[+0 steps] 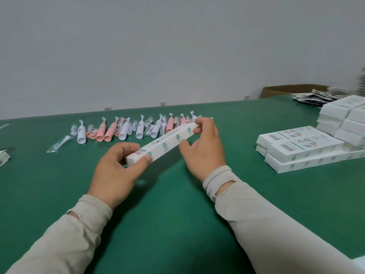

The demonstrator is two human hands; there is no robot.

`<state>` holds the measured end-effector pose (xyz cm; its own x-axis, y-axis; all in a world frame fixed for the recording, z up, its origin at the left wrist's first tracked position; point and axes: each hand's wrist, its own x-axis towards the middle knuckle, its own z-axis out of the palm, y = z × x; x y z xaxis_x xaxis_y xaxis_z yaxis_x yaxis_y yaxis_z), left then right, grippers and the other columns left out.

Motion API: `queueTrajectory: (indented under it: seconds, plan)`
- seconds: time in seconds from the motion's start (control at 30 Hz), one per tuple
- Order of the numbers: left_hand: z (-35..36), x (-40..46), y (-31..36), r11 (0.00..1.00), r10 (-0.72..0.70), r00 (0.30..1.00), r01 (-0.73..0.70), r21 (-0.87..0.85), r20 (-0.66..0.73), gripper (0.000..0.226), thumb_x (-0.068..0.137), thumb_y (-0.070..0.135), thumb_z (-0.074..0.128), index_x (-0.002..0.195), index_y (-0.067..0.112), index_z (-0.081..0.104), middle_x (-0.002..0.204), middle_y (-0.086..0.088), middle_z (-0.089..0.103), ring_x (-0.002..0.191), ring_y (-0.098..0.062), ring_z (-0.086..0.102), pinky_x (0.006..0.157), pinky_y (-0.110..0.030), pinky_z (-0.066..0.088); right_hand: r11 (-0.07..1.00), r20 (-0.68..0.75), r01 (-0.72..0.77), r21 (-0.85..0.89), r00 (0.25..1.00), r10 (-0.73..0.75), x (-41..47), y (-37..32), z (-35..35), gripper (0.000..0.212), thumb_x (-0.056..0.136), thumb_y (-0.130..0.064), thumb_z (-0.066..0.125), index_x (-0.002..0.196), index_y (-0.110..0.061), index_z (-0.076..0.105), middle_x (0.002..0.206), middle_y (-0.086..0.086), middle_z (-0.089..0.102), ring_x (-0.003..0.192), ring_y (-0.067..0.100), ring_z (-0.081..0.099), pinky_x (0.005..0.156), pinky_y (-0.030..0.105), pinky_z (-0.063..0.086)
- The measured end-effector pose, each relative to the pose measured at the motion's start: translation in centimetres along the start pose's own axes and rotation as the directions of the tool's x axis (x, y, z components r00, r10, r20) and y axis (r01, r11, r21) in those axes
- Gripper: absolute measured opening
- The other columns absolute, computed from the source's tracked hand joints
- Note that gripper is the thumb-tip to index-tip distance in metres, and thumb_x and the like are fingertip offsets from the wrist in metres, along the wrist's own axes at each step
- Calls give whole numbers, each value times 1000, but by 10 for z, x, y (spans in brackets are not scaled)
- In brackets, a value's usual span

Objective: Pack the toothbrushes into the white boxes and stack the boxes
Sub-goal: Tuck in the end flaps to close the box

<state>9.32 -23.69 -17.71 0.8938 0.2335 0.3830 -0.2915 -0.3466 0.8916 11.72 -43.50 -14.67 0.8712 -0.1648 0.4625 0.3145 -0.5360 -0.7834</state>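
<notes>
Your left hand (116, 169) grips the near end of a long white box (164, 143), and your right hand (203, 143) pinches its far end, holding it above the green table (177, 214). You cannot see what is inside it. Toothbrushes (126, 129) lie in a row behind; stacked boxes (308, 147) sit at your right.
</notes>
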Motion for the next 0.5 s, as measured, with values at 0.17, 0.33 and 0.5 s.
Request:
queueTrajectory:
  seconds: [0.17,0.33,0.5]
  plan:
    - [2,-1,5,949,-136,990,116,-292,-49,37,73,29,85,102,13,69,96,-14,74,74,-19,68,73,-32,57,818,488,551,-163,766,-419,-23,-18,-3,59,87,-26,66,142,-26,46,139,-4,43,103,14,53,96,36,49]
    - [8,-13,21,913,-57,997,71,-401,46,54,63,35,83,108,8,68,104,-13,74,92,-21,69,85,-30,57,592,367,666,-454,745,-557,-31,-37,-5,46,95,-30,58,140,-25,49,129,1,56,94,28,64,71,37,51]
    - [11,-21,25,849,15,981,89,-520,192,47,70,32,75,112,13,65,101,3,73,97,-16,70,85,-32,59,451,269,622,-640,731,-627,-39,-33,-22,21,88,-21,64,108,-18,69,100,1,69,63,28,64,48,31,39]
